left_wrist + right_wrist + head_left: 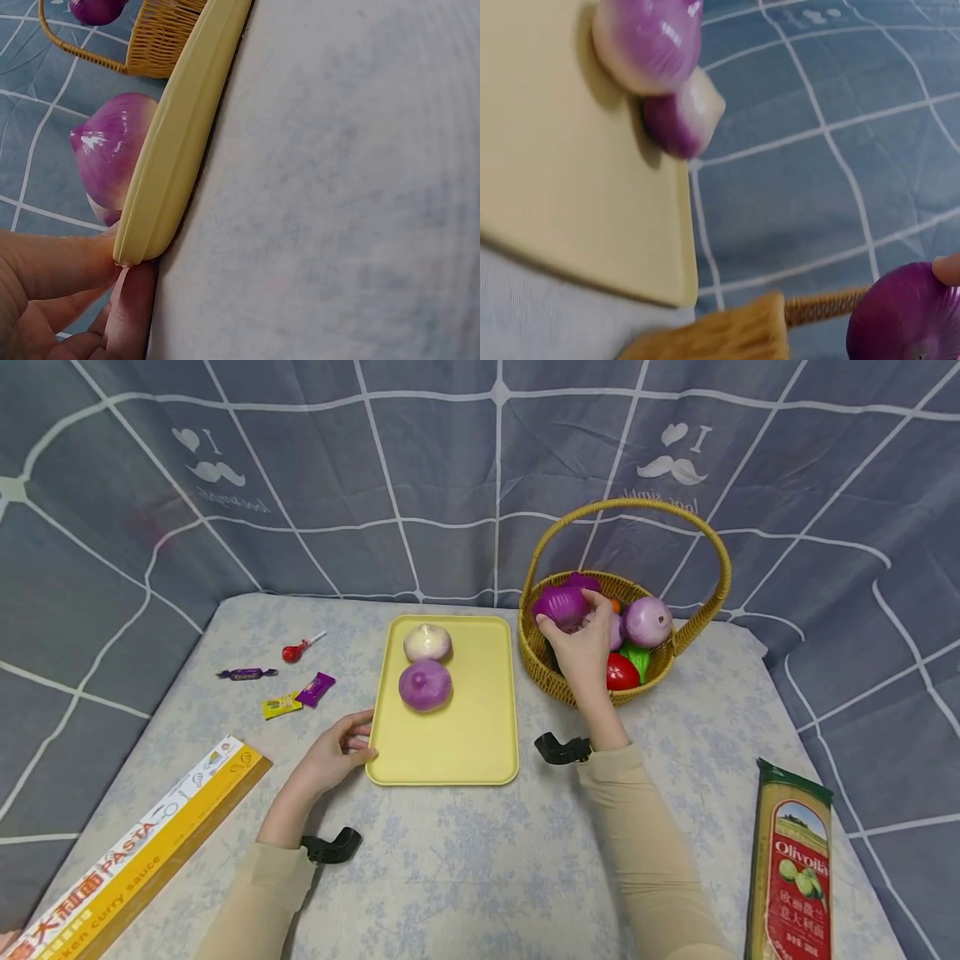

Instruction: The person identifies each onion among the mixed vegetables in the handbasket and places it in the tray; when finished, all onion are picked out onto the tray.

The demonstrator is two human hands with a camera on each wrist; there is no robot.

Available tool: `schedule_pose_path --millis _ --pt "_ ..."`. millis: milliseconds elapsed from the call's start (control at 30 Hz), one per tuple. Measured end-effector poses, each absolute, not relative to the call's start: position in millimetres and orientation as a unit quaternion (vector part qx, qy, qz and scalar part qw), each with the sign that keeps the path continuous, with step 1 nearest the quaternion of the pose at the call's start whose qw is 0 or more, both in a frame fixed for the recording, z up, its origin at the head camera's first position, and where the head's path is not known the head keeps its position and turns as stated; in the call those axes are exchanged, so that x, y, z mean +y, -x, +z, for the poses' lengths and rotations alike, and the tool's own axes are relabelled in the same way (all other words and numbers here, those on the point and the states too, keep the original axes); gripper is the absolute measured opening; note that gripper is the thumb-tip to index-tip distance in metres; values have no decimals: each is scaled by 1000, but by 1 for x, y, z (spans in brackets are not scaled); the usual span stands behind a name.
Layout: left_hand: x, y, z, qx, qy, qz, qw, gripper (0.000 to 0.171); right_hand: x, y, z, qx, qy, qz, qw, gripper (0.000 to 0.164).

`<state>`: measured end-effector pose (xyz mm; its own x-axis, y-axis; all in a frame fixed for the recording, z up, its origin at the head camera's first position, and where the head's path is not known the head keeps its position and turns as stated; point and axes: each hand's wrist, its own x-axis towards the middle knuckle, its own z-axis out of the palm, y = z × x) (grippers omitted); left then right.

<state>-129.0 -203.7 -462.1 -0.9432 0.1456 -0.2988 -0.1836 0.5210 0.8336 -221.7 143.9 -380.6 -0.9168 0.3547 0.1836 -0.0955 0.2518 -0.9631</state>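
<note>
My right hand (583, 647) pinches a dark purple onion (562, 607) at the left side of the wicker basket (536, 664). In the right wrist view that onion (907, 319) shows at the lower right with a fingertip on it. With thumb and fingers, my left hand (333, 752) grips the left edge of a yellow tray (472, 743); the left wrist view shows the thumb (67, 259) against the tray's rim. On the tray lie a purple onion (425, 686) and, touching it behind, a white-and-purple onion (427, 643).
Inside the basket are a pale purple onion (648, 622), a red vegetable (621, 672) and a green one (637, 658). Left of the tray lie a red lollipop (294, 652) and several wrapped candies (315, 690). A pasta box (142, 843) and a pasta bag (792, 868) flank the table.
</note>
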Motion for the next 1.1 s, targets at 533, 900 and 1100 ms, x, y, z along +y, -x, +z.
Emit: schedule_pose_path --millis 533,900,1100 --pt "-204 128 -465 854 11 494 161 63 96 227 -390 -769 17 620 156 74" --pt "-203 128 -462 850 14 500 165 62 63 226 -410 -799 -15 595 90 73" --pt "-203 128 -463 852 11 498 162 62 57 230 -424 -829 -13 551 90 74"
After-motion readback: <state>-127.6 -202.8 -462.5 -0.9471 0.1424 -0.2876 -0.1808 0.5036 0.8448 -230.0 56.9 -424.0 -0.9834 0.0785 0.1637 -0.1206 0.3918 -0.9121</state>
